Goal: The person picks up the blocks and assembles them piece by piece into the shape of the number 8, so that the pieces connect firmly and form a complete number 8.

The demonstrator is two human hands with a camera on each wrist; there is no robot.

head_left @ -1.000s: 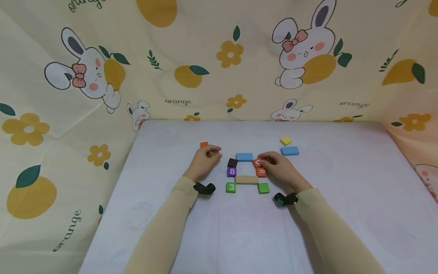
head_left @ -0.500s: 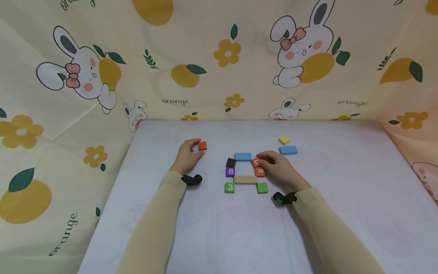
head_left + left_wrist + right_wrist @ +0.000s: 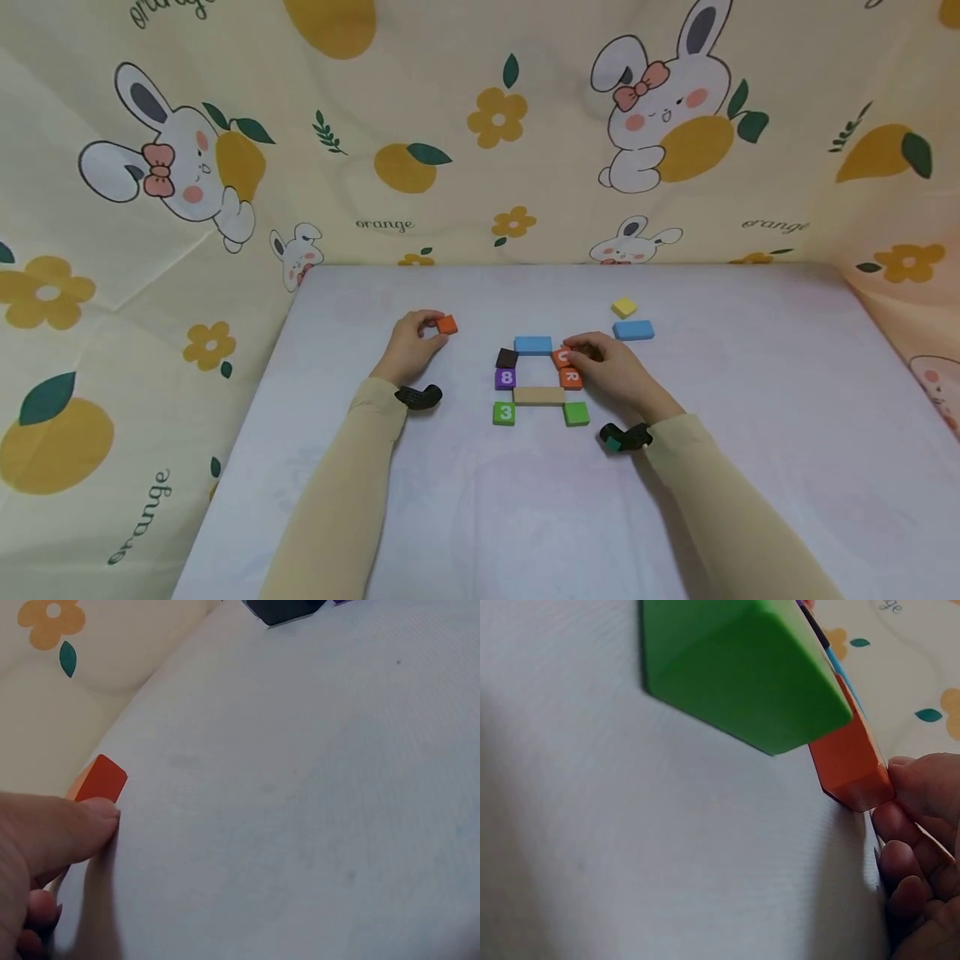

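My left hand (image 3: 409, 348) pinches a small orange block (image 3: 447, 324) between thumb and fingers, left of the other blocks. The thumb lies on this block (image 3: 105, 778) in the left wrist view. My right hand (image 3: 617, 372) holds an orange letter block (image 3: 560, 357) at its right edge, its fingers partly covering the letter. Directly below sits an orange block marked R (image 3: 571, 379). The arrangement also has a blue block (image 3: 533, 345), a black block (image 3: 507, 358), a purple 8 block (image 3: 506, 379), a tan bar (image 3: 538, 396), a green 3 block (image 3: 504, 413) and a plain green block (image 3: 576, 413).
Behind my right hand lie a yellow block (image 3: 624, 307) and another blue block (image 3: 633, 330). The white table (image 3: 480, 517) meets a patterned cloth backdrop (image 3: 450, 200) at its far edge and along its sides.
My left hand has moved left from near the arrangement to the small orange block and now pinches it; the block has turned slightly. My right hand stays at the orange letter block.
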